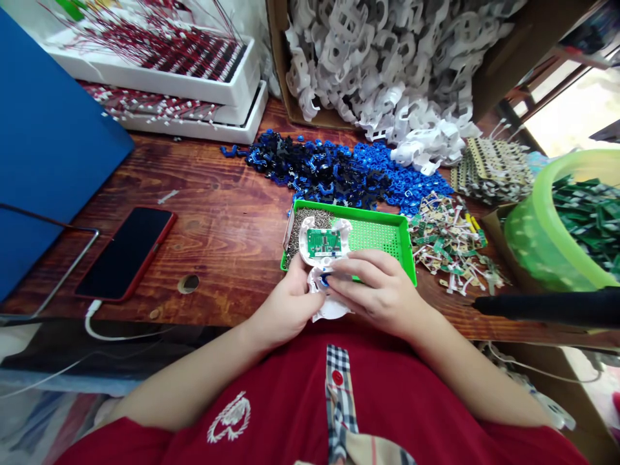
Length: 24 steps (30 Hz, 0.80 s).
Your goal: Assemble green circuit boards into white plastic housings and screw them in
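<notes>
A white plastic housing [333, 309] is held up in front of my chest, over the table's front edge. Set in its upper part is a green circuit board [323, 243]. My left hand [292, 298] grips the housing from the left, thumb across its lower half. Over its right side lies my right hand [378, 287], with fingertips closed on a small blue plastic part [324, 279] inside the lower half. Fingers partly cover this blue part. Behind the housing sits a green tray [411, 258] with many small screws [310, 219] on its left side.
Blue and black plastic parts [329, 171] are heaped behind the tray. A carton [281, 64] of white housings stands at the back. Small wired boards [448, 242] and a green tub [537, 226] are right; a black rod-like tool [537, 307] juts in. A phone [126, 253] lies left.
</notes>
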{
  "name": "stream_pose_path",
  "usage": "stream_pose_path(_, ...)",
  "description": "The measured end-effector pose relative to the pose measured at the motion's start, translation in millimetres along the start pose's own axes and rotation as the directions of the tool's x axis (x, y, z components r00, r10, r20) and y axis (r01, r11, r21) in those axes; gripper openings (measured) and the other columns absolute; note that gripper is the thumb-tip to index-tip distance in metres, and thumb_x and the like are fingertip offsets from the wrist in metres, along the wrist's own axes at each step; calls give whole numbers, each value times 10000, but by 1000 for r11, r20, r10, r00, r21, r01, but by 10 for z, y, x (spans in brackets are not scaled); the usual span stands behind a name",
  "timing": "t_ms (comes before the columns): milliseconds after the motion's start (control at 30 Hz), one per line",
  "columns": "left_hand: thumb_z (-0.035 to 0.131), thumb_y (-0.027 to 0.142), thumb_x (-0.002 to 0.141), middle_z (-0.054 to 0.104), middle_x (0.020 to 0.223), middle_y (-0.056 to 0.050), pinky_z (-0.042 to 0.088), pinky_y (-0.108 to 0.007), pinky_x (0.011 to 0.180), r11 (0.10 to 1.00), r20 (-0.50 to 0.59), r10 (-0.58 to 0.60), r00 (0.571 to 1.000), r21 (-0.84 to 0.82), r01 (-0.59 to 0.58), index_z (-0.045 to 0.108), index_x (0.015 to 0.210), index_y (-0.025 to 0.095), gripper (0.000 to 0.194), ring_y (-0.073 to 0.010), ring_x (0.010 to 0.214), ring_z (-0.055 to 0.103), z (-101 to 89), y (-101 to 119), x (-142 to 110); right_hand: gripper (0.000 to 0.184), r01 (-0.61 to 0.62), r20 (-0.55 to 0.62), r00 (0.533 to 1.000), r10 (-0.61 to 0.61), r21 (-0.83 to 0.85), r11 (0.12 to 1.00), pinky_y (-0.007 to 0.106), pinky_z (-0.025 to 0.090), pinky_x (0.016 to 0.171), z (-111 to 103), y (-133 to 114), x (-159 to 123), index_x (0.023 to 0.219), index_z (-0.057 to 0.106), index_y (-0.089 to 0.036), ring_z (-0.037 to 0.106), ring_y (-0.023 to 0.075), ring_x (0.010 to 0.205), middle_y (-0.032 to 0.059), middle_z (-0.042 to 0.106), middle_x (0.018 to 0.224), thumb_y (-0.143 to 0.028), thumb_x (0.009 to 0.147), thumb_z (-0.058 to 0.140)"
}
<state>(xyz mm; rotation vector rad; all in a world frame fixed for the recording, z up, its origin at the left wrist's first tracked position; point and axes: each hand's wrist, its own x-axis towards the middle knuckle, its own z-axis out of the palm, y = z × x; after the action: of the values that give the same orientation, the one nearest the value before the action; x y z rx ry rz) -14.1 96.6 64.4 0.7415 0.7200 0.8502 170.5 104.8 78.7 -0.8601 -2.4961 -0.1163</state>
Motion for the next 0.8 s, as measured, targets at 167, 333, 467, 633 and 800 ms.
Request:
stream_pose_path(167,627,92,764,554,1261,-54,447,-350,930,999,5,8,1000,-38,-8,355,1295,275,624,-220,1081,577,6,-38,7,304,31,223,974,-42,52,998,366,432,1000,-167,33,-16,1141,607,-204,436,207,1200,24,518,1300,-243,863,488)
stream_pose_path(333,628,120,769,557,1266,-61,452,-336,921,1000,-15,-6,1000,-25,6,413,1240,244,532,-232,1132,544,73,-8,30,336,46,237,971,-30,-61,997,408,421,1021,-163,-63,-62,1172,586,-156,402,242,1241,65,473,1343,-211,862,469)
stream_pose_path(467,657,144,747,564,1270,-61,456,-315,903,1000,-56,-5,998,-2,5,467,1206,227,503,-233,1125,548,109,41,32,354,45,196,980,-37,-34,998,402,399,1047,-139,-161,-82,1184,568,-119,407,234,1240,83,496,1317,-152,848,461)
stream_pose_path(633,691,140,703,665,1090,-47,485,-288,799,999,-133,-42,990,-14,40,545,1110,198,436,-196,935,629,75,27,59,353,-177,-50,983,178,33,984,388,404,1021,-266,-38,-220,1148,567,-187,509,187,1120,78,558,1207,-148,798,550)
stream_pose_path(800,698,95,654,690,1008,-41,483,-251,739,990,-221,-133,966,-69,120,582,1060,165,427,-163,837,644,72,30,165,231,-751,-142,660,738,-83,655,326,479,800,-344,319,-594,1029,604,-176,582,182,879,79,611,946,-258,839,503)
